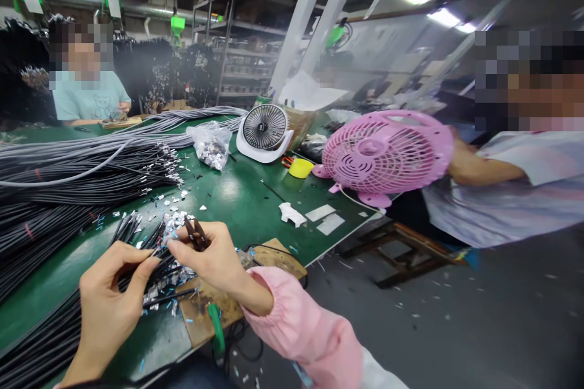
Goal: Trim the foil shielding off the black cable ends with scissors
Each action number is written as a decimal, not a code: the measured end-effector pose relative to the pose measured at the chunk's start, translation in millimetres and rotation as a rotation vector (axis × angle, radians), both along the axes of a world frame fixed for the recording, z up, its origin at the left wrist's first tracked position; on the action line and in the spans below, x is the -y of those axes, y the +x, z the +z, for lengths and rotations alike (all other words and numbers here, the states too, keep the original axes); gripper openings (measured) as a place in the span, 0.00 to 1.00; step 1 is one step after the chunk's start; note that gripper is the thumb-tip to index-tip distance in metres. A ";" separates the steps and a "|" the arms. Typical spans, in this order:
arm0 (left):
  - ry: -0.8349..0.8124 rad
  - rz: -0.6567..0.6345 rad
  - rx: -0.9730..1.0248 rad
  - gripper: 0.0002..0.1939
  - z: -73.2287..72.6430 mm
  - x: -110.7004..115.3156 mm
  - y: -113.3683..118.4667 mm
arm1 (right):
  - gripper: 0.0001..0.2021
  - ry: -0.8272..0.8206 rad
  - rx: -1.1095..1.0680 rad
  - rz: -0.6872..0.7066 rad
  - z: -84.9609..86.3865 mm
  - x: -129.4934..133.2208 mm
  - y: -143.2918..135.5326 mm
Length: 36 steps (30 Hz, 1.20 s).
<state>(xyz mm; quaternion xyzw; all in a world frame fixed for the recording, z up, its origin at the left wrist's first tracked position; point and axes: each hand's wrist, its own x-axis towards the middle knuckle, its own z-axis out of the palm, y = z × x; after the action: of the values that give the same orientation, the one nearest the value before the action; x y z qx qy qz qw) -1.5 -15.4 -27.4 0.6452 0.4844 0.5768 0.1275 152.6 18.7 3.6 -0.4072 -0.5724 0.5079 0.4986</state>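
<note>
My left hand (114,298) pinches the end of a black cable (157,252) between thumb and forefinger, low in the head view. Just right of it, my right hand (212,258) is closed, with its thumb and finger at the stripped end of that cable. A dark two-pronged tool (195,234), perhaps tweezers, sticks up out of the right hand; its rest is hidden by the fingers. Beneath both hands lie more black cables (45,340) and foil scraps with blue bits (176,219).
Bundles of black cables (82,194) and grey cables (68,149) cover the left of the green table (241,194). A worn board (201,319) bears a green handle (216,328). A white fan (264,130), pink fan (378,155) and yellow tape roll (301,168) stand beyond. Two co-workers sit nearby.
</note>
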 end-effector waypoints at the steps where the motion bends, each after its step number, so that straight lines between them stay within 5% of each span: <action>1: -0.002 -0.002 -0.010 0.05 -0.2 0.3 0.3 | 0.16 0.010 0.004 0.001 0.2 0.1 -0.1; 13: 0.051 0.036 -0.057 0.05 0.2 0.8 3.7 | 0.10 0.046 -0.011 0.050 -2.8 0.3 0.5; 24: 0.088 0.029 -0.107 0.05 -2.0 -0.1 1.4 | 0.05 -0.079 -0.246 0.039 7.3 -2.5 -0.2; 36: 0.228 0.149 -0.258 0.06 -2.3 -0.3 11.3 | 0.08 0.172 -0.041 -0.018 -13.7 -4.5 0.3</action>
<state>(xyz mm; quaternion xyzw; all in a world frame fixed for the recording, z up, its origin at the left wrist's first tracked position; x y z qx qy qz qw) 9.8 -15.0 -29.8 0.6864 0.4748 0.5484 -0.0528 152.9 23.2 -10.1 -0.3575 -0.5998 0.4608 0.5477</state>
